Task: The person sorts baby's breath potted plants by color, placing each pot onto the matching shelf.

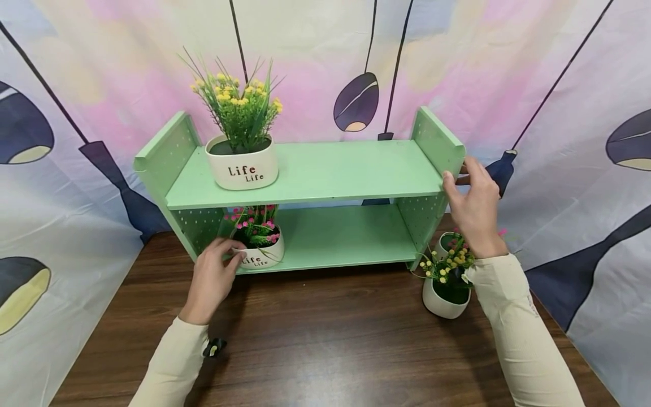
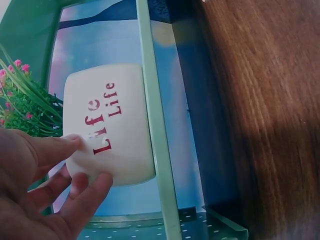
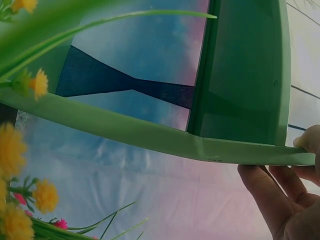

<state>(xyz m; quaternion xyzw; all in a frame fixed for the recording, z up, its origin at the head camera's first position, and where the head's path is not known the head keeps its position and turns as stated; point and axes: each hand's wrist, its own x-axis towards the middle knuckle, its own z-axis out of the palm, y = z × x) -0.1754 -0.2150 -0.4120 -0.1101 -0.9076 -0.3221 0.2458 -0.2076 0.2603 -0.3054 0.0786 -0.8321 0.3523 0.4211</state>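
Observation:
My left hand holds the left end of a white oval flowerpot lettered "Life Life". This pot has pink flowers and stands on the lower board of a green two-tier shelf, near its left side panel. On the other side, my right hand grips the front edge of the shelf's right side panel, thumb on one face and fingers on the other. Above the left hand, a matching pot with yellow flowers sits on the upper board.
On the brown wooden table, under my right forearm, stands a white pot of yellow flowers. Another white pot is partly hidden behind it. A patterned cloth hangs behind the shelf.

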